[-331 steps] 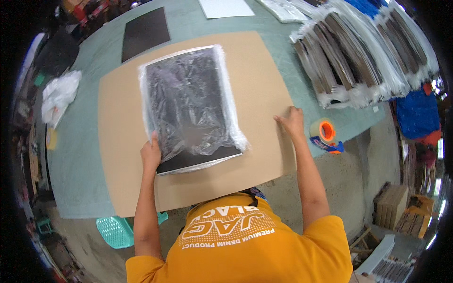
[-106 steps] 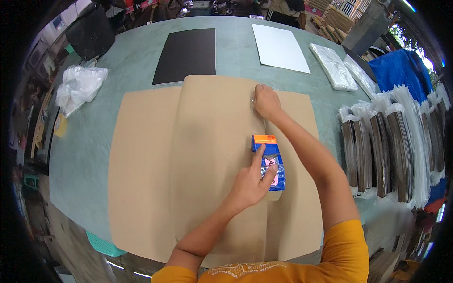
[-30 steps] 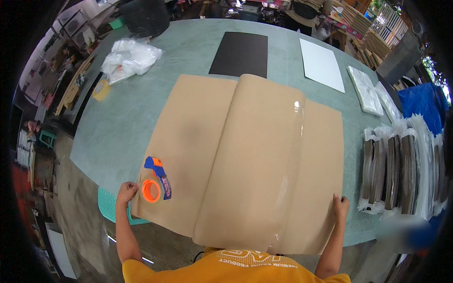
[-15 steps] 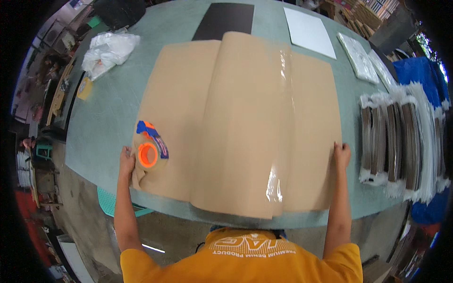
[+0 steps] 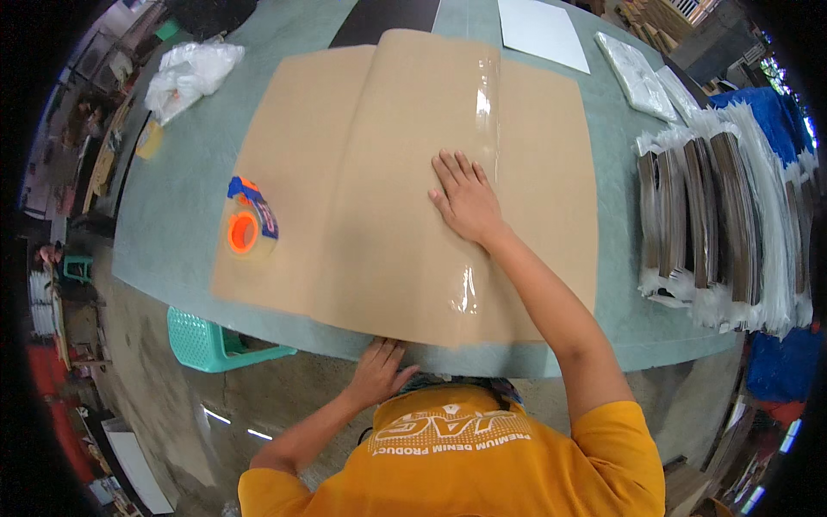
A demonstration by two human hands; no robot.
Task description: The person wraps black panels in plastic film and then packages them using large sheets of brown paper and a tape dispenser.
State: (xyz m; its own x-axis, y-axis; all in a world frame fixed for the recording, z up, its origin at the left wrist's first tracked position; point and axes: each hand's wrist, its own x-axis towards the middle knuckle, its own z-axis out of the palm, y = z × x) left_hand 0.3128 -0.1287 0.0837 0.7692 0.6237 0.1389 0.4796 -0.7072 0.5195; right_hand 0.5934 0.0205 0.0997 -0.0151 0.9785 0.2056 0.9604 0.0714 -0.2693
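Note:
A large sheet of brown kraft paper (image 5: 396, 189) lies on the table, its middle folded over into a raised panel with glossy clear tape (image 5: 482, 99) along the right seam. My right hand (image 5: 468, 200) is flat on that panel, fingers spread, close to the taped seam. At the table's near edge, my left hand (image 5: 379, 370) has its fingers stretched toward the paper's front edge; whether the tips touch the paper I cannot tell. Neither hand holds anything. On the paper's left part rests a blue and orange tape dispenser (image 5: 251, 217) with a roll of tape.
Stacks of plastic-wrapped brown sheets (image 5: 715, 215) stand at the right. A clear plastic bag (image 5: 194, 77) sits at the far left, near a yellow tape roll (image 5: 149, 140). Beyond the paper are a black board (image 5: 388, 21) and a white board (image 5: 543, 34). A green stool (image 5: 198, 340) is below the table edge.
My right hand has left the paper's right edge and now presses on the middle panel. My left hand has moved from the left edge to the near edge. The left front corner now lies flatter.

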